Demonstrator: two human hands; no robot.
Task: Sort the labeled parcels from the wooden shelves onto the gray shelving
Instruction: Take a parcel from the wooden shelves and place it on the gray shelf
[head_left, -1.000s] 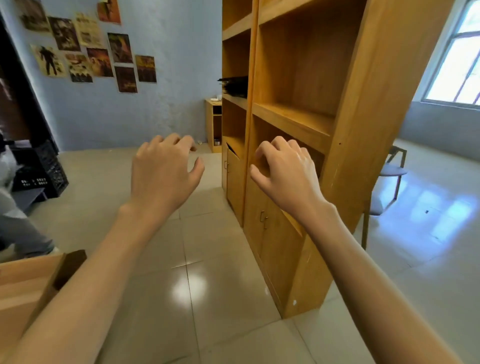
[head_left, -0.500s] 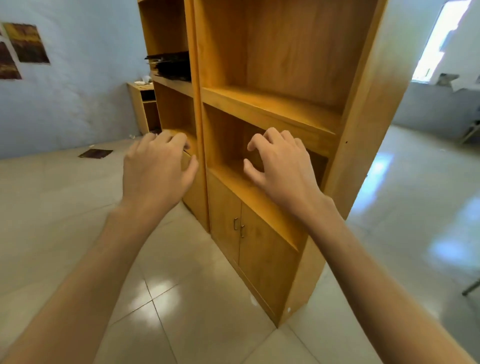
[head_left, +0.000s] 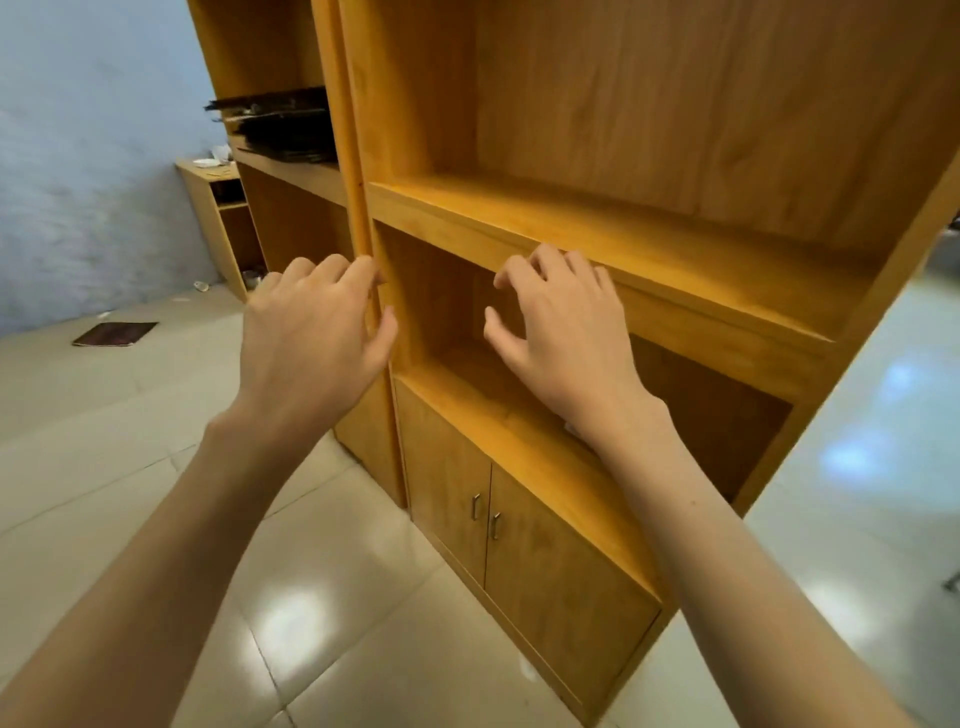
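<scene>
The wooden shelves (head_left: 597, 228) fill the view, and no parcel shows in the near bay. A small brown panel or box face (head_left: 496, 312) sits at the back of the lower open compartment; I cannot tell which it is. In the next bay to the left, a stack of dark flat items (head_left: 280, 124) lies on a shelf board at about the same level as the near bay's upper board. Below the lower compartment, two cabinet doors (head_left: 519, 535) are closed, their metal handles side by side at the seam.

The lower compartment is open at the front, bounded above by the thick front edge of the upper board and on the left by the upright post (head_left: 358, 218). Tiled floor (head_left: 322, 597) lies open in front of the shelves. Left of the shelves, a low side cabinet (head_left: 218, 208) stands against the blue wall (head_left: 88, 156), and a dark mat (head_left: 115, 333) lies on the floor.

The left hand (head_left: 311, 332) hangs in front of the post, fingers loosely curled, holding nothing. The right hand (head_left: 556, 332) reaches at the mouth of the lower compartment, fingers spread and bent, knuckles just under the board edge, holding nothing.
</scene>
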